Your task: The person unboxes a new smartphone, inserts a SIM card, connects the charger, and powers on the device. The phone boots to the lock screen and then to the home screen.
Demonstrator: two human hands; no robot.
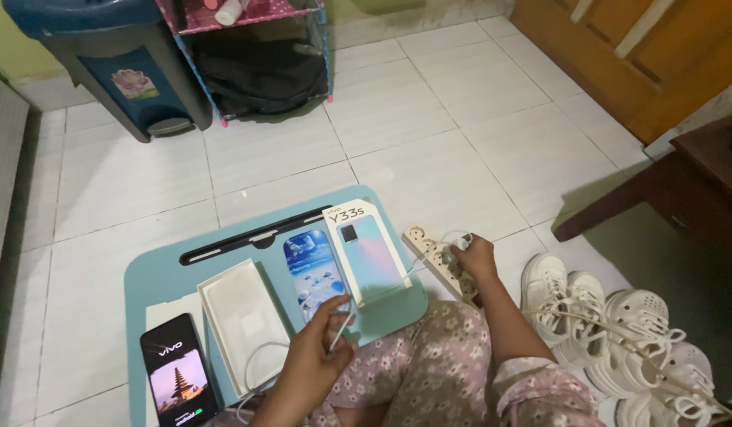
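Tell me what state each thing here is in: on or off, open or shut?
Phone: screen lit, lying flat.
White box tray: open, empty.
Box lid: off, beside the tray.
Power strip: on the floor, right hand at it.
White cable: held in left hand.
Wooden door: shut.

The low table [156, 273] looks like smooth, matt light-blue plastic. On it lie a glossy cardboard phone box [368, 249], its matt white box tray [243, 320], and a phone [178, 372] with a shiny glass screen. The white cable [340, 330] and power strip [439, 261] look like smooth plastic. The floor [429, 150] is glossy white tile, the trousers [437, 364] soft floral cloth.
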